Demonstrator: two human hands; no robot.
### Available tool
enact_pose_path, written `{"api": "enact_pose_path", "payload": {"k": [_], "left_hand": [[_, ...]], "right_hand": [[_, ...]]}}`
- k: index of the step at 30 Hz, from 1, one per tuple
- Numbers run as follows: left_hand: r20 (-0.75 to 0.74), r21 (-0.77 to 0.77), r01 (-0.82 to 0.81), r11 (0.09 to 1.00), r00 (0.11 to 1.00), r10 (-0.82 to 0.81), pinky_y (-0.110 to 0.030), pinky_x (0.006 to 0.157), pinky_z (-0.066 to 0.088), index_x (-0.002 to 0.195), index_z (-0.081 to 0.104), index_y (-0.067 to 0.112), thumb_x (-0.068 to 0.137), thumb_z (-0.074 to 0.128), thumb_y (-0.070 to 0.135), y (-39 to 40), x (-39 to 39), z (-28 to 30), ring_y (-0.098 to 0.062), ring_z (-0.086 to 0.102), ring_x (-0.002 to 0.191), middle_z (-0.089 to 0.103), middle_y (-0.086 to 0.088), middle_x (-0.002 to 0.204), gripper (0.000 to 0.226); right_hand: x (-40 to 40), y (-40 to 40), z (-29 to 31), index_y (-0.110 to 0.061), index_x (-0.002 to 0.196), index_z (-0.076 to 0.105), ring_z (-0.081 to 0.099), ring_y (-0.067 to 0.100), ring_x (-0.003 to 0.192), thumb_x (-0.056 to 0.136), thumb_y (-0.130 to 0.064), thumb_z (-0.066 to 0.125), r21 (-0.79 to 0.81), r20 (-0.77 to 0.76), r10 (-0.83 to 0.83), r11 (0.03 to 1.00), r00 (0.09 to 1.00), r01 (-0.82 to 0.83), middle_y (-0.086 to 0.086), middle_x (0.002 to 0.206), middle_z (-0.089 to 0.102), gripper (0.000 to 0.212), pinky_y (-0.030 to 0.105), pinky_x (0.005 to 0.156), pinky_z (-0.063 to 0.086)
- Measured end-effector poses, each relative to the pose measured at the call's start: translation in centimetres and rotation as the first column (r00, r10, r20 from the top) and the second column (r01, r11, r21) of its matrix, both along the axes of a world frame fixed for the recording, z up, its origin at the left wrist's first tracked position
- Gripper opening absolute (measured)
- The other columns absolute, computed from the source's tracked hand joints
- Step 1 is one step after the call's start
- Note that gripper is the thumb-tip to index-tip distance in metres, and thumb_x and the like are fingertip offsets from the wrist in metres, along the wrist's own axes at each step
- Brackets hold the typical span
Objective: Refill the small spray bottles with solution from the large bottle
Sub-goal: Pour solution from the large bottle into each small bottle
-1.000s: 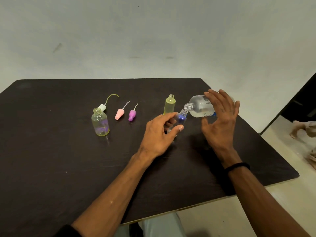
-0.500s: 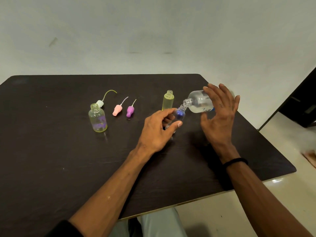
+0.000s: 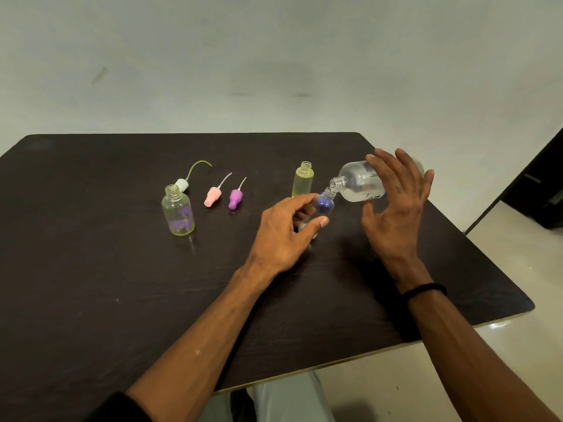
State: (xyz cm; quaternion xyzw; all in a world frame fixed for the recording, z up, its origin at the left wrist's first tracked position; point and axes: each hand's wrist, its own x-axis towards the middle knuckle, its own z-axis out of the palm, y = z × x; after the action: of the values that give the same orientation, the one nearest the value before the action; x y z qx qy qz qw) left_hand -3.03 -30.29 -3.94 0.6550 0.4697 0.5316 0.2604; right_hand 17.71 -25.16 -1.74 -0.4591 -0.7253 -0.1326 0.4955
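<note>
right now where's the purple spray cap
In the head view the purple spray cap lies on the dark table, left of centre, between the pink cap and the tall yellow bottle.

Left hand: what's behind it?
Behind the left hand is a small clear bottle with blue print, its neck meeting the mouth of the tilted large bottle. Its lower body and base are covered by the grip.

Large bottle [image 3: 361,184] seen tipped slightly further by the right hand [image 3: 393,208] than a second earlier, its neck brought down onto the mouth of the small bottle [image 3: 323,208], the left hand [image 3: 283,233] opened a little around it
</note>
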Motion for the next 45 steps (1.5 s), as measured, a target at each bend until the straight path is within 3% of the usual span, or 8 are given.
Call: {"api": "enact_pose_path", "payload": {"k": [22,31,45], "left_hand": [[0.013,0.014,-0.006,1.000,1.000,0.006,-0.035,0.088,0.060,0.131,0.069,0.020,0.090,0.079,0.026,-0.45,0.11,0.06,-0.014,0.070,0.093,0.070,0.000,0.106,0.043],[0.013,0.021,0.000,1.000,1.000,0.000,-0.028,0.088,0.060,0.131,0.069,0.022,0.091,0.079,0.023,-0.33,0.01,0.39,-0.014,0.070,0.094,0.070,-0.002,0.107,0.041],[-0.016,0.017,-0.014,1.000,1.000,0.014,-0.030,0.091,0.059,0.133,0.067,0.020,0.091,0.079,0.027,-0.37,0.05,0.52,-0.011,0.070,0.096,0.071,-0.001,0.108,0.045]], "right_hand": [[-0.21,-0.56,0.04,-0.017,0.144,0.060,0.034,0.027,0.155,0.071,0.011,0.069,0.008,-0.004,0.012,1.000,1.000,-0.012,0.001,0.156,0.054,0.079,0.072,0.124,0.006],[0.00,-0.02,0.19,-0.017,0.146,0.058,0.032,0.027,0.156,0.074,0.009,0.071,0.015,-0.003,0.020,1.000,1.000,-0.020,0.003,0.156,0.053,0.078,0.073,0.124,0.006],[0.01,-0.02,0.28,-0.018,0.145,0.058,0.034,0.029,0.155,0.072,0.009,0.071,0.022,0.000,0.018,1.000,1.000,-0.018,0.003,0.156,0.053,0.079,0.075,0.123,0.007]]}}
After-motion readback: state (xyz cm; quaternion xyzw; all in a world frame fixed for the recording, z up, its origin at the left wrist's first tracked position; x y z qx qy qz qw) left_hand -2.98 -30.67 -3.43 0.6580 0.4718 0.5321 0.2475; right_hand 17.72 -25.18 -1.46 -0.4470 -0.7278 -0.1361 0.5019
